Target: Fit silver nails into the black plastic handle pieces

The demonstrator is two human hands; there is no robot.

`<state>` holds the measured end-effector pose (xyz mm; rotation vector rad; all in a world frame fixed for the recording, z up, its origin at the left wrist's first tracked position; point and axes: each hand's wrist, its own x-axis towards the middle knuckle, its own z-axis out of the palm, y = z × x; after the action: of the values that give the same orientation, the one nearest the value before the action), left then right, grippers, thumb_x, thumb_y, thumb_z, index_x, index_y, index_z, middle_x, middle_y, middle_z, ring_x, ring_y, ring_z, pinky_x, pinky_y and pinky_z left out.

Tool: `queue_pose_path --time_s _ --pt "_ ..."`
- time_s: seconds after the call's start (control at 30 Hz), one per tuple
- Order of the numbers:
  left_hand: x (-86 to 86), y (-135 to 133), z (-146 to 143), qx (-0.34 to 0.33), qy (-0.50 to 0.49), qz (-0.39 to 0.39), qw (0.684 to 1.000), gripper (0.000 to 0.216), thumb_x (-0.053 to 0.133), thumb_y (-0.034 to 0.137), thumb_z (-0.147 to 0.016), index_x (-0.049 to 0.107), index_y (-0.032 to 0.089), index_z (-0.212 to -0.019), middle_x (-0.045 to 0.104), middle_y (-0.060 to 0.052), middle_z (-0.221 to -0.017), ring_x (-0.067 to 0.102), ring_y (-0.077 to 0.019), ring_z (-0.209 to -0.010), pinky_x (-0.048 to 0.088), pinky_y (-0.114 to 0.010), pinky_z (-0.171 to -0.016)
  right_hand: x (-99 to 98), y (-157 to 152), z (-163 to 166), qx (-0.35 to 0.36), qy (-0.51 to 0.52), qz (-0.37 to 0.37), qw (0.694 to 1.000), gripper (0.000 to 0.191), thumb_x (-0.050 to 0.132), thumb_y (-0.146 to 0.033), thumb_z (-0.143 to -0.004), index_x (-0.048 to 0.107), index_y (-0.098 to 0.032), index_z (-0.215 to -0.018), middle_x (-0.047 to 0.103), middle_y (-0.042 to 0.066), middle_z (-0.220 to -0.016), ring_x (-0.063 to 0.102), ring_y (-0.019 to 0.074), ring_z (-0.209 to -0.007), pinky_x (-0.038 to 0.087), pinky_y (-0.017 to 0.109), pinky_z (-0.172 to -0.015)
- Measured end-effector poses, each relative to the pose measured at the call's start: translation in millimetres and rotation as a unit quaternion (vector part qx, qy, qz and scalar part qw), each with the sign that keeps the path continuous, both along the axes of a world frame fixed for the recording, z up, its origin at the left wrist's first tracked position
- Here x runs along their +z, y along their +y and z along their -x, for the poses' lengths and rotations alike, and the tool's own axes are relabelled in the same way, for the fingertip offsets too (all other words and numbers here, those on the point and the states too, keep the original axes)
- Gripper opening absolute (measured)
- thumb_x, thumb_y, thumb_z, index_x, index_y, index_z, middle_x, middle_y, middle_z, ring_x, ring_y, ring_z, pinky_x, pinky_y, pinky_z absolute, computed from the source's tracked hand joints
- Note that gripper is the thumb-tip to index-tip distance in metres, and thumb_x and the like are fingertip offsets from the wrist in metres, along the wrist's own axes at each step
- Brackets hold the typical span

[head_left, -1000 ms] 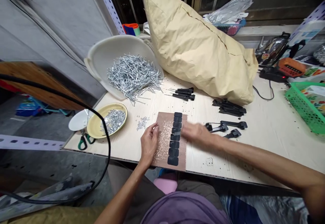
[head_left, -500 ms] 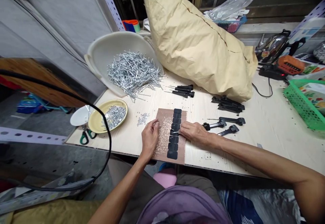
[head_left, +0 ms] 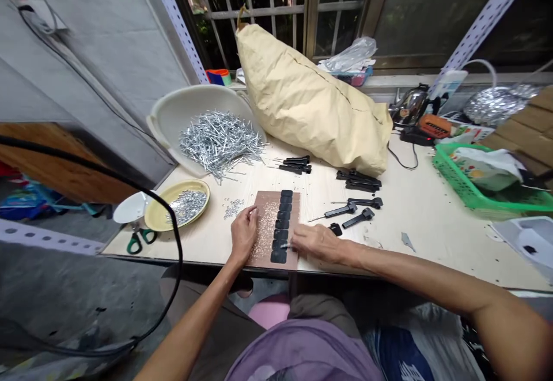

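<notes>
A brown board [head_left: 261, 248] covered with pale specks lies at the table's front edge. A column of black rounded pads [head_left: 283, 216] runs along its right part. My left hand [head_left: 244, 233] is at the board's left edge, fingers bent and pressed against it. My right hand [head_left: 314, 241] is closed over the right edge, slightly blurred. From its fingers a thin silver tip [head_left: 286, 245] points left over a pad near the close end; the rest of the held tool is hidden. Several black tools [head_left: 340, 211] with thin metal shafts lie to the right.
A white basin [head_left: 166, 117] holds a heap of metal nails [head_left: 218, 139]. A yellow dish [head_left: 156, 219] carries small shiny pieces, with more loose ones [head_left: 234, 208] beside the board. Green-handled scissors [head_left: 135, 244], a large paper sack [head_left: 311, 104] and a green basket [head_left: 458, 182] also stand around.
My right hand with the silver tip has moved down the column of pads towards me. My left hand stays at the board's left edge. The view has tilted up and shifted right.
</notes>
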<state>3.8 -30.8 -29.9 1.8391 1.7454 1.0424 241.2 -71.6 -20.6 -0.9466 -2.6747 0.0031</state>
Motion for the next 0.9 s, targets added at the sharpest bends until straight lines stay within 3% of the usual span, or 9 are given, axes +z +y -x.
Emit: queue_pose_path --time_s 0.1,0.17,0.27,0.43,0.57,0.7,0.77,0.9 --pt "-1.7 1.7 0.7 0.004 0.002 -0.003 1.000 0.038 0.042 0.040 -0.087 0.066 0.017 -0.105 0.070 -0.010 -0.100 0.063 -0.0225 -0.088 0.046 -0.033 -0.081 12.2 8.4 -35.3 -0.151 -0.030 0.001 0.988 0.025 0.033 -0.022 -0.097 0.057 -0.014 -0.095 0.057 0.005 -0.085 0.049 0.0111 -0.071 0.032 0.019 -0.049" --pt "-2.4 2.5 0.6 0.004 0.002 -0.009 1.000 0.039 0.042 0.041 -0.087 0.066 0.016 -0.105 0.070 -0.010 -0.099 0.064 -0.0227 -0.087 0.046 -0.033 -0.081 19.6 15.1 -58.2 -0.208 -0.082 0.011 0.975 0.026 0.033 -0.024 -0.097 0.058 -0.014 -0.097 0.058 0.007 -0.091 0.051 0.0138 -0.080 0.034 0.021 -0.052" --pt "-2.9 3.3 0.3 0.005 0.002 -0.012 1.000 0.039 0.041 0.040 -0.086 0.067 0.017 -0.104 0.070 -0.010 -0.100 0.064 -0.0231 -0.089 0.046 -0.034 -0.082 17.7 16.6 -71.4 -0.194 -0.137 0.023 0.971 0.020 0.042 -0.027 -0.095 0.058 -0.016 -0.098 0.058 0.007 -0.093 0.052 0.0158 -0.084 0.035 0.022 -0.054" --pt "-3.8 4.7 1.3 0.001 0.010 -0.016 1.000 0.038 0.041 0.040 -0.085 0.067 0.017 -0.102 0.071 -0.010 -0.097 0.064 -0.0230 -0.084 0.046 -0.034 -0.080 4.3 14.1 -56.0 -0.179 -0.170 0.024 0.969 0.012 0.045 -0.020 -0.093 0.057 -0.017 -0.091 0.059 0.007 -0.090 0.049 0.0162 -0.083 0.032 0.022 -0.053" --pt "-4.3 5.0 2.4 0.000 0.009 -0.017 1.000 0.038 0.042 0.040 -0.085 0.067 0.016 -0.101 0.071 -0.009 -0.094 0.064 -0.0225 -0.081 0.046 -0.033 -0.077 27.1 27.5 -63.2 -0.239 -0.181 0.004 0.954 0.026 0.030 -0.009 -0.093 0.056 -0.013 -0.094 0.058 0.010 -0.082 0.046 0.0177 -0.079 0.028 0.023 -0.049" --pt "-2.3 4.0 1.6 -0.004 0.009 -0.016 1.000 0.037 0.042 0.038 -0.085 0.067 0.016 -0.101 0.070 -0.010 -0.099 0.064 -0.0232 -0.087 0.046 -0.033 -0.081 56.4 38.7 -88.9 -0.320 -0.185 -0.029 0.929 0.033 0.026 -0.010 -0.092 0.056 -0.008 -0.104 0.060 0.017 -0.089 0.044 0.0246 -0.093 0.031 0.026 -0.053" --pt "-0.8 3.9 0.9 -0.003 0.016 -0.013 1.000 0.037 0.042 0.038 -0.085 0.067 0.017 -0.101 0.070 -0.010 -0.099 0.064 -0.0233 -0.088 0.046 -0.034 -0.082 58.2 38.3 -99.3 -0.318 -0.199 -0.019 0.927 0.029 0.032 -0.014 -0.092 0.059 -0.010 -0.100 0.062 0.016 -0.088 0.045 0.0255 -0.095 0.032 0.027 -0.055" --pt "-0.1 6.0 0.6 -0.003 0.028 -0.013 1.000 0.036 0.043 0.039 -0.084 0.068 0.017 -0.100 0.070 -0.009 -0.100 0.064 -0.0229 -0.088 0.046 -0.034 -0.083 41.5 34.4 -104.7 -0.287 -0.230 0.031 0.929 0.018 0.046 -0.013 -0.086 0.064 -0.014 -0.082 0.066 0.013 -0.082 0.051 0.0212 -0.086 0.033 0.026 -0.058"
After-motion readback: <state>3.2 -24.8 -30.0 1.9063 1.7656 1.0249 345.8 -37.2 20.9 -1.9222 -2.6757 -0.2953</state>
